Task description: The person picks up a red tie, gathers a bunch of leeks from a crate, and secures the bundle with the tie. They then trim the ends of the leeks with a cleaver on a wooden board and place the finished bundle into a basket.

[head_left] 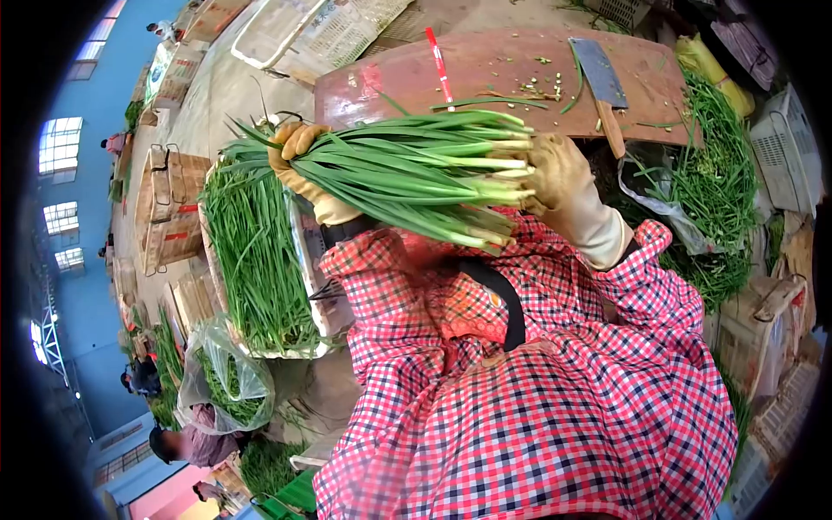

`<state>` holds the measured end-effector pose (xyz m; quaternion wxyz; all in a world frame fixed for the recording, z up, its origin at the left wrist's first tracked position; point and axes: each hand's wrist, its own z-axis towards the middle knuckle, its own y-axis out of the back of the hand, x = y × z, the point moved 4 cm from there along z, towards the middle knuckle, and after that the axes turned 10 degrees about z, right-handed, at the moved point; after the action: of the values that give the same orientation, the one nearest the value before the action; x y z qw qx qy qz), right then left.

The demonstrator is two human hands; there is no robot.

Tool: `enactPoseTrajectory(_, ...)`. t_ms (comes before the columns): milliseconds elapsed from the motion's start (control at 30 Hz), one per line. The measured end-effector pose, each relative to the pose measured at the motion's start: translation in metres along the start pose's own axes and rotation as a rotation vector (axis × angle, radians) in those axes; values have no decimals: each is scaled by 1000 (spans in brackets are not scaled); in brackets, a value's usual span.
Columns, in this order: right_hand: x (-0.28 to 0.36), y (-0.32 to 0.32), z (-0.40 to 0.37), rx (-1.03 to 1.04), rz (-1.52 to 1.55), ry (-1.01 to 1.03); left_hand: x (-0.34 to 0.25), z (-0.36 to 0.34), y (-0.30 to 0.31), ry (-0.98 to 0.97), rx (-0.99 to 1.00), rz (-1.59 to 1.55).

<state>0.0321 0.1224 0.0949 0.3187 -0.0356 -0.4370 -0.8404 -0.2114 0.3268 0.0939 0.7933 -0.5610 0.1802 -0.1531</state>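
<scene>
A bunch of long leafy greens (407,165), like green garlic or garlic chives, lies across in front of my chest. Its flat green leaves point left and its pale stalk ends point right. My left hand (299,160), in a yellowish work glove, is closed around the leafy end. My gloved right hand (559,178) is cupped against the pale ends, its fingers curled and partly hidden. Beyond the bunch, a cleaver (598,74) with a wooden handle rests on a reddish-brown board (373,78). A red strip (439,65) and cut bits lie there too.
On the left stands a crate (325,316) full of greens, with a plastic bag of greens (230,381) near it. Trimmings (715,182) are heaped at right beside a grey plastic crate (784,147). Wooden boxes (169,208) and other people (199,433) are further left.
</scene>
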Motion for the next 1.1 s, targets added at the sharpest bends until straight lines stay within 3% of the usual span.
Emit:
enactPoseTrajectory(33, 3, 0, -1, 106, -94, -72, -1, 2, -1, 4, 0, 22)
enactPoseTrajectory(200, 3, 2, -9, 80, 32, -185, 10, 9, -10, 61, 31, 25)
enactPoseTrajectory(333, -6, -17, -33, 476, -212, -141, 9, 6, -11, 178, 79, 79)
enactPoseTrajectory(400, -33, -32, -60, 819, -188, -416, -3, -1, -22, 153, 43, 18)
enactPoseTrajectory(433, -57, -41, -75, 776, -408, -488, -10, -2, -25, 121, 42, 61)
enactPoseTrajectory(467, -73, -34, -78, 487, -324, -446, -15, -3, -30, 91, 43, 106)
enactPoseTrajectory(600, -128, -50, -26, 31, -115, -265, -35, -10, -29, -29, 17, 237)
enactPoseTrajectory(700, -153, -101, 13, -6, -194, -167, -38, -14, -31, -34, 10, 221)
enactPoseTrajectory(800, -183, -153, 6, 397, -539, -287, -47, -20, -19, -25, -31, 173)
enactPoseTrajectory(833, -193, -150, -4, 269, -480, -138, -56, -21, -12, -28, -22, 167)
enactPoseTrajectory(867, -206, -149, -16, 266, -489, -131, -64, -22, -7, -30, -11, 161)
enactPoseTrajectory(900, -185, -121, -13, 384, -946, -125, -63, -22, -9, -10, 36, 155)
enactPoseTrajectory(933, -236, -130, -51, 360, -828, -115, -61, -26, -14, -50, 45, 158)
enactPoseTrajectory(1000, -210, -85, -52, 640, -1816, -6, -59, -26, -16, -54, 46, 206)
enactPoseTrajectory(1033, -210, -69, -59, 689, -1848, 69, -51, -22, -22, -46, 87, 156)
enactPoseTrajectory(1100, -163, -18, -25, 523, -861, -271, -58, -18, -7, -20, 99, 125)
